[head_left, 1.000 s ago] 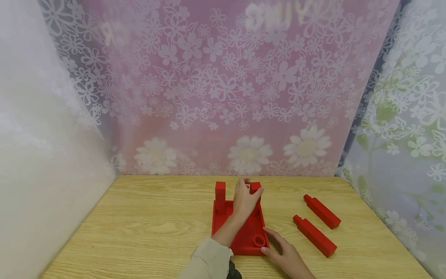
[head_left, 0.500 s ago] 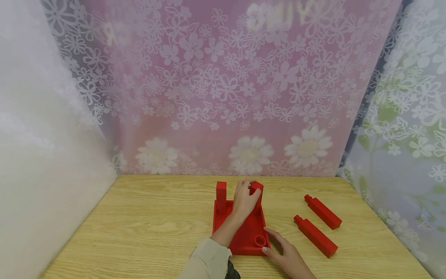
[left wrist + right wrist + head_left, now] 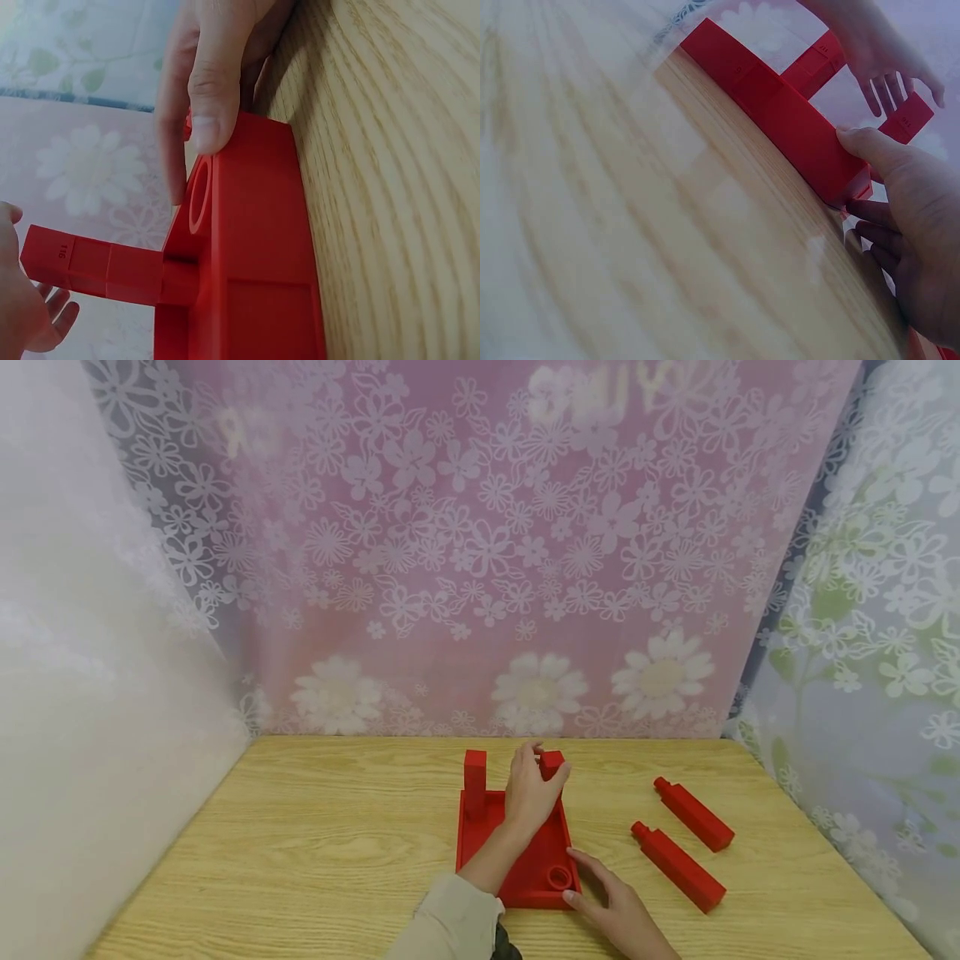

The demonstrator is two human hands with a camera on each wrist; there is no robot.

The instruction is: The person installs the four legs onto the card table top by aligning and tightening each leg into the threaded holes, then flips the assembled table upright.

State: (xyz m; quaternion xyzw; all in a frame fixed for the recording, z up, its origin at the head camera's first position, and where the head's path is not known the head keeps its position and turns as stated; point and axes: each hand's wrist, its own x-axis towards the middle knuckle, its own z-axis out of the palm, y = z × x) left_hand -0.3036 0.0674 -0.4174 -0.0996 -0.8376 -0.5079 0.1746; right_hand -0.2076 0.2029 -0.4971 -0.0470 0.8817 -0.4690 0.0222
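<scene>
A red tray-like table top [image 3: 536,860] lies upside down on the wooden table, a round socket [image 3: 558,877] at its near right corner. Two square red table legs stand in its far corners: the left leg [image 3: 475,781] and the right leg [image 3: 552,762]. My left hand [image 3: 529,789] is around the right leg, thumb on one side and fingers on the other. In the right wrist view those fingers hang loose and fairly straight. My right hand [image 3: 618,910] grips the near right corner, its thumb on the rim in the right wrist view.
Two more red legs with narrow threaded ends, the far one [image 3: 693,816] and the near one [image 3: 678,867], lie on the wooden table [image 3: 322,843] to the right. A flowered pink curtain [image 3: 450,568] hangs behind, with pale sheets at both sides.
The right leg turned about its upright axis, then shows its earlier facing again. My left hand's fingers have loosened and shifted slightly right. The right hand stays at the corner.
</scene>
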